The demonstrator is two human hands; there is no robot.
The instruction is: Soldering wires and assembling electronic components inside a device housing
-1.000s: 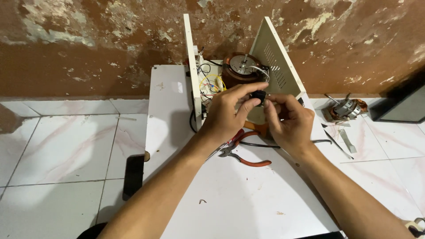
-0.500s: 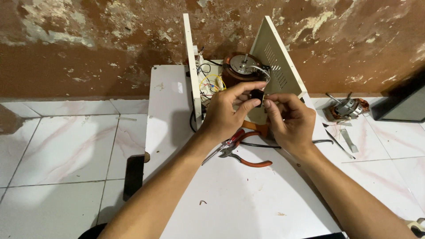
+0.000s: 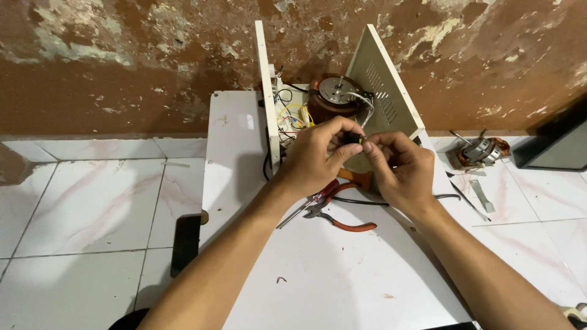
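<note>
Both my hands meet over the white board (image 3: pixel 342 275), just in front of an opened cream metal casing (image 3: pixel 384 91). My left hand (image 3: pixel 318 156) and my right hand (image 3: pixel 397 168) pinch a small black part (image 3: pixel 353 139) between their fingertips. A yellow bit shows at the part's right edge. Inside the casing sit a round copper-wound coil (image 3: pixel 333 95) and several coloured wires (image 3: pixel 292 116). Red-handled pliers (image 3: pixel 333 211) lie on the board under my left wrist.
A black cable (image 3: pixel 367 201) runs across the board below my hands. On the tiled floor to the right stand a small electric motor (image 3: pixel 480 153) and a metal strip (image 3: pixel 482 198). A dark box (image 3: pixel 556 143) is at the far right, a black flat object (image 3: pixel 185 243) to the board's left.
My hands stay at the same place in front of the casing; only the fingers have shifted slightly around the small black part.
</note>
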